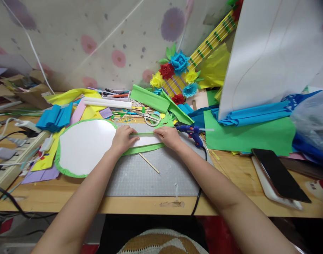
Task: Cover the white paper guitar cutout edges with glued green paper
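A white board (87,146) with a round body and a narrow neck (148,140) lies face up, its body rimmed with green crepe paper (61,165). My left hand (123,139) grips the neck near the body, thumb on the white face and fingers at the far edge. My right hand (168,137) is closed, its fingertips pressing the green paper along the neck's far edge. Green paper also sticks out along the near edge. A blue glue gun (193,132) lies right beside my right hand. A thin wooden stick (149,163) rests just in front of the neck.
Under the work lies a grey cutting mat (151,185). Scissors (152,119) and paper scraps are behind it. A flower-trimmed yellow guitar-like craft (198,60) leans at the back. Phones (280,174) lie right; a power strip (18,158) with cables sits left.
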Demonstrator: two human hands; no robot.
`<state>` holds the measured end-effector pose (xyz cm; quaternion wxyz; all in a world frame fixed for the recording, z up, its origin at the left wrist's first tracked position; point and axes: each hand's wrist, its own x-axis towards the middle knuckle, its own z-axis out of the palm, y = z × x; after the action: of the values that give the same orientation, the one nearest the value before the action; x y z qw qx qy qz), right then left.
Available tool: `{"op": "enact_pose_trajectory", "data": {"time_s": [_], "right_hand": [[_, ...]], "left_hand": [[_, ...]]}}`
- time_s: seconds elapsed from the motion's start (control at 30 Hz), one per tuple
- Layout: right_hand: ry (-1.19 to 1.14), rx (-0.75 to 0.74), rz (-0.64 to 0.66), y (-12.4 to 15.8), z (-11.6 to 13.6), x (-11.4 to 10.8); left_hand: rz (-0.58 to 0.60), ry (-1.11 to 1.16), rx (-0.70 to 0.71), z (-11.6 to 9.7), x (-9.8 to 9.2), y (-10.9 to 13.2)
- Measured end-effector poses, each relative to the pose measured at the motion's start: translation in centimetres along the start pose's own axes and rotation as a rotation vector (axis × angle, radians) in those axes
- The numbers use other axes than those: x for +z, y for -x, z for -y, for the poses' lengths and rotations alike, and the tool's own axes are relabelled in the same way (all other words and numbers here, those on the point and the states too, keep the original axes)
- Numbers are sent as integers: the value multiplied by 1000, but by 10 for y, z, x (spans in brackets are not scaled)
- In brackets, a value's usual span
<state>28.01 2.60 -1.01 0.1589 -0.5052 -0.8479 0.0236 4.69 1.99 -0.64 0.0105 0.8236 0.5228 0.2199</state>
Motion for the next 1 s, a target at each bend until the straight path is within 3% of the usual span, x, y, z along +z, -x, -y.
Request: {"op": "enact_pose_trajectory", "data": {"time_s": [0.5, 1.0], "right_hand": [[107, -167, 3, 9, 0, 7], [18, -144, -74, 29, 7, 11]], "left_hand": [[-17, -125, 127, 0, 2, 6], [0, -152, 185, -7, 0, 7]]}}
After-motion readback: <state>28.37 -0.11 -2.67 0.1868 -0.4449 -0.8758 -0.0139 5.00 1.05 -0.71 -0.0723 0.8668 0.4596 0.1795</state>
